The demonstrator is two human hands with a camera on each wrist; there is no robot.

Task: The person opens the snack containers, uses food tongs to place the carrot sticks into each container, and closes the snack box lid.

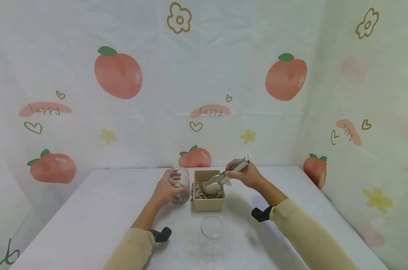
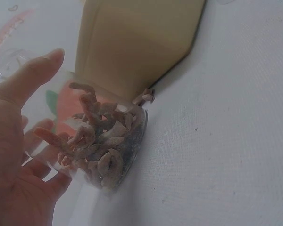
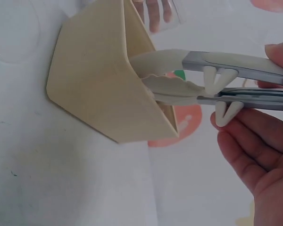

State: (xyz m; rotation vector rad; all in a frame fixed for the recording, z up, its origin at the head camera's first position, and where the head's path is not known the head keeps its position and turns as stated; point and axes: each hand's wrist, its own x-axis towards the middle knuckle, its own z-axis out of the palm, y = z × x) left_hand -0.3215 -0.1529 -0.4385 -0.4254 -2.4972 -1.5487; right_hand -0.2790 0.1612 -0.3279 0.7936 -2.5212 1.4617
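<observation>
My left hand (image 1: 165, 190) grips a clear jar (image 1: 185, 179), thumb on one side and fingers round the other. Crinkled brownish dried pieces (image 2: 101, 146) fill its lower part. Just right of the jar stands a beige square box (image 1: 209, 205) holding more such pieces (image 1: 200, 192). My right hand (image 1: 247, 174) holds pale grey tongs (image 1: 237, 167) by the handles, thumb above and fingers below. The tongs slant down into the box, their scalloped ends among the pieces in the head view. In the right wrist view the box wall hides those tips.
A clear round lid (image 1: 212, 227) lies on the white table (image 1: 123, 210) in front of the box. One loose piece (image 2: 145, 97) lies between jar and box. Behind the table hangs a white curtain (image 1: 204, 67) printed with fruit; another side of it runs along the right.
</observation>
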